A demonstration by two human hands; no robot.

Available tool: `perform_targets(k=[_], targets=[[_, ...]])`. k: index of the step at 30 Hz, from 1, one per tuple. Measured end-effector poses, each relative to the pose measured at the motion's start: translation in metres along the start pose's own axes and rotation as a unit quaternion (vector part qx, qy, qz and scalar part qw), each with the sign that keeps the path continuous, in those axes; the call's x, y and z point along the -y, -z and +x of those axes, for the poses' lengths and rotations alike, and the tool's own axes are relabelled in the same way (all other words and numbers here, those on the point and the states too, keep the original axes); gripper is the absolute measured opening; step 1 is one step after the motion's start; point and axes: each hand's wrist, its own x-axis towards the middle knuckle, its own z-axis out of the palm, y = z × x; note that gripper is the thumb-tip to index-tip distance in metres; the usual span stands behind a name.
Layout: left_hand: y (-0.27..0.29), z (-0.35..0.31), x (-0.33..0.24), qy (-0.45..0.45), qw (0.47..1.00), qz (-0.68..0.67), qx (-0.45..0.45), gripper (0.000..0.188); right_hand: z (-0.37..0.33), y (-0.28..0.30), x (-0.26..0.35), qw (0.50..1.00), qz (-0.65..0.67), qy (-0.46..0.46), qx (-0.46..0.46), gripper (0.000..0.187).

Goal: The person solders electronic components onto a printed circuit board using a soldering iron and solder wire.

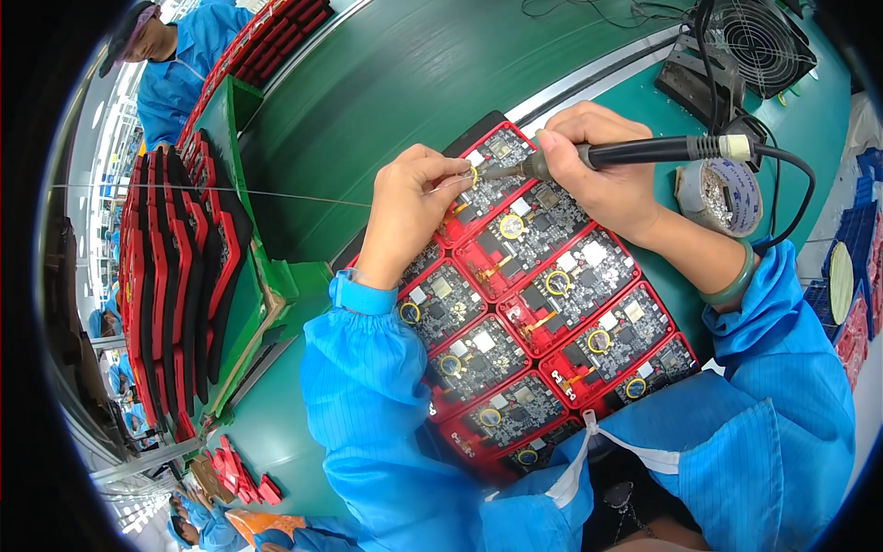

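My right hand (607,179) grips a black-handled soldering iron (648,151) like a pen, its tip pointing left at a board in the far row. In a pinch, the thumb and fingers of my left hand (405,207) hold a thin solder wire (276,195) close to that tip. The wire trails off to the left. Under both hands lies a black tray of red frames (536,357), each frame with a dark circuit board (589,267). Most visible boards carry a round yellow-rimmed part (512,226). My fingers partly hide the board at the tip.
A stack of red and black trays (184,276) stands at left beside a green divider. Beyond runs a green belt (395,83). At right are an iron stand (685,87), a fan (759,41) and a round container (722,196). Red pieces (241,474) lie near left. A co-worker (184,78) is far left.
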Motion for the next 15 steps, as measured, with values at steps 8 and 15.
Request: perform_targets(k=[8, 15], targets=[[0.0007, 0.0007, 0.0011, -0.008, 1.000, -0.001, -0.004, 0.017, 0.0010, 0.0004, -0.0003, 1.000, -0.004, 0.008, 0.004, 0.014], [0.0017, 0.0005, -0.0013, -0.007, 1.000, 0.013, 0.003, 0.018, 0.0001, -0.0005, 0.0003, 1.000, 0.002, 0.000, 0.002, 0.013]])
